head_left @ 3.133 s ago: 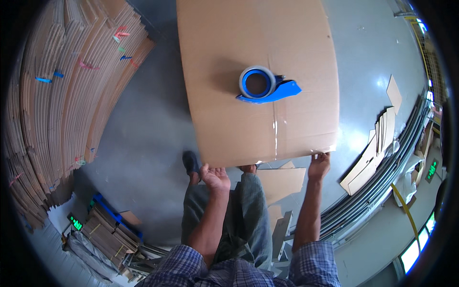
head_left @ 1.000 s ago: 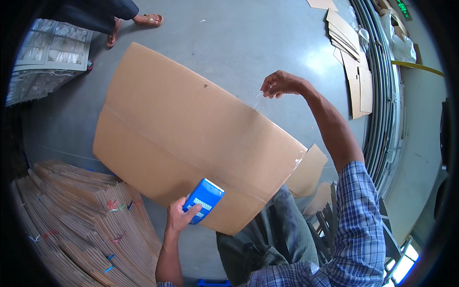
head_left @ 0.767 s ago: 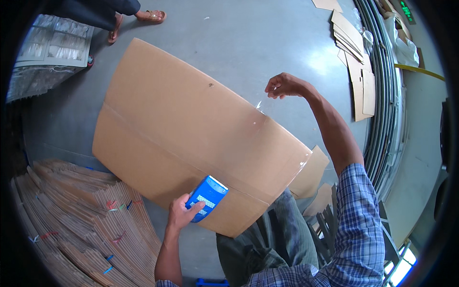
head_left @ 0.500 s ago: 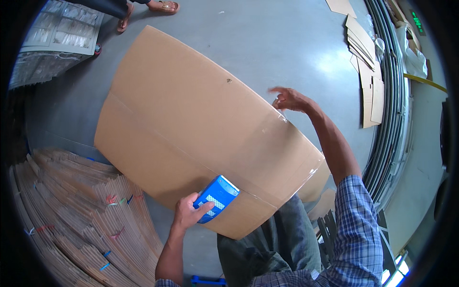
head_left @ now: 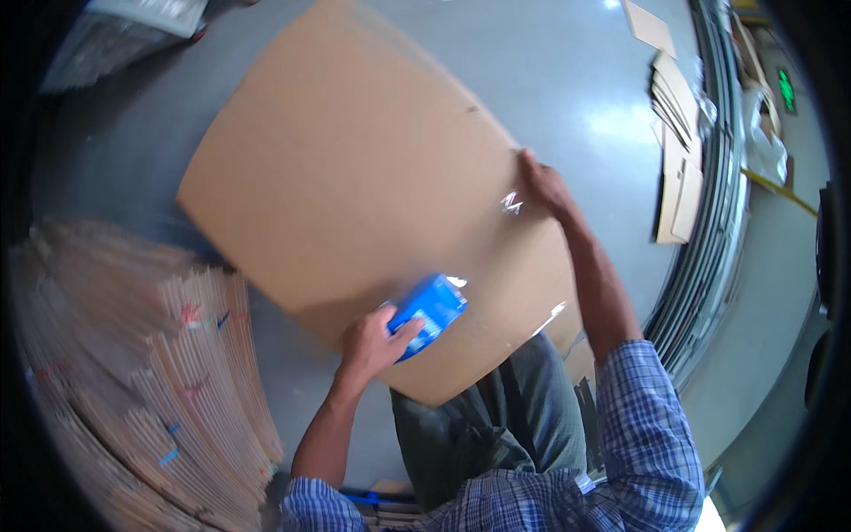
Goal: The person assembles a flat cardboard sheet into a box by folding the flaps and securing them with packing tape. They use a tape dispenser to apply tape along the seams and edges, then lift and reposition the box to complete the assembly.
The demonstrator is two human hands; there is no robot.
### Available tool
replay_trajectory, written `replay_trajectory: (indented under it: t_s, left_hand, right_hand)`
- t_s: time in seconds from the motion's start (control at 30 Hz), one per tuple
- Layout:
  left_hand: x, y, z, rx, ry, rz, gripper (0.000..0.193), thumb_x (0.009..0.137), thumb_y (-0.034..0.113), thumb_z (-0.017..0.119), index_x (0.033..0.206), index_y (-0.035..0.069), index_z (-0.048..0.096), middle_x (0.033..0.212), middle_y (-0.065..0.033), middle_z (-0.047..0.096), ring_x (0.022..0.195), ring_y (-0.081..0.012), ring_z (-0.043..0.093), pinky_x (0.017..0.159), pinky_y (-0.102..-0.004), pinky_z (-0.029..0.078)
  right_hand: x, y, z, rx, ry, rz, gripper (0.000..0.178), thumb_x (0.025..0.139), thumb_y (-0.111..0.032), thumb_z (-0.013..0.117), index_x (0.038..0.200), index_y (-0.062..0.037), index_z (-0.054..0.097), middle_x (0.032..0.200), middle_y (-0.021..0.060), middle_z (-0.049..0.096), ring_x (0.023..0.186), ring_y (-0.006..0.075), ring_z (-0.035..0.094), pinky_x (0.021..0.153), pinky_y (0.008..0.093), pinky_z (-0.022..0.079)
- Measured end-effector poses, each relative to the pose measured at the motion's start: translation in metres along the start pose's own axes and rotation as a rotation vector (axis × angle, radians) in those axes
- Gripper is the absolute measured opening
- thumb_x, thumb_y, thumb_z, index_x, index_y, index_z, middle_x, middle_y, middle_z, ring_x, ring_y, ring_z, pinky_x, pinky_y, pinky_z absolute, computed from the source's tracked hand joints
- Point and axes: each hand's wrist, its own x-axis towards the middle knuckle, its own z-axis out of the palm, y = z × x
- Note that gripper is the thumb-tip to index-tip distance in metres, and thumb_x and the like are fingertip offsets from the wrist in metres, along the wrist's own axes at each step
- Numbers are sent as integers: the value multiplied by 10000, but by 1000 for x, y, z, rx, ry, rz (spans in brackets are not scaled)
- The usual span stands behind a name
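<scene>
One big tan cardboard box w/ flat upper face [head_left: 355, 168] lies in front of the person, skewed in view: long axis runs upper L to lower R, near corner down at the dark grey-green trousers [head_left: 523, 426]. L hand [head_left: 370, 341] is at the box's lower-L long edge, closed round a blue handheld tape dispenser [head_left: 433, 312], thumb on top; body blurred, sticks out up & R from the grip, over the box face, approx. crosswise to box's long axis. Can't tell if it touches the cardboard. R hand [head_left: 545, 191] is across at the opp. long edge, fingers along the rim, looks like contact; its underside is hidden, so can't tell if it's gripping or just pressing. Key relation: shiny clear tape patch [head_left: 511, 204] sits on the face just beside R fingers, toward the box middle; R hand is much nearer to it than L, and the dispenser lies down-L of it, btwn patch & L hand. 2nd clear tape glint [head_left: 553, 314] at the box's lower-R end, nr the trousers. Around: tall stack of flattened brown cardboard sheets [head_left: 191, 381] on L; loose tan cardboard offcuts [head_left: 678, 199] on the grey floor [head_left: 567, 62] to R, beside long grey pipes [head_left: 720, 191].
</scene>
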Motion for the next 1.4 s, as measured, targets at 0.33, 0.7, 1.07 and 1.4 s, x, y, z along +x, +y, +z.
replay_trajectory:
  t_s: [0.33,0.7,1.07,1.4]
  left_hand:
    - [-102,-129,-15,37,32,-189,532,817,567,697,679,60,610,694,-165,652,614,-295,651,609,-422,511]
    - [-155,-279,-6,19,127,-171,506,814,580,690,700,93,613,753,-151,695,656,-264,670,613,-406,535]
    - [-130,-331,25,-15,180,-81,552,785,601,685,720,55,634,734,-158,677,676,-319,664,642,-417,522]
    - [-52,-262,48,29,191,-208,473,801,549,699,897,86,726,837,-164,721,817,-358,703,742,-450,544]
  right_hand:
    - [43,34,-11,-170,246,11,1089,879,-848,220,1211,102,633,1179,338,629,1188,423,571,1039,449,392]
    - [52,42,-17,-121,446,-136,983,918,-804,274,1144,58,688,925,156,703,872,243,611,827,381,469]
    - [64,52,-41,-128,472,-156,915,941,-768,319,1080,53,698,843,119,668,775,220,556,749,380,470]
    - [-62,8,137,-581,528,-1077,666,1002,-352,500,1534,-7,295,1584,242,273,1479,401,237,1203,503,173]
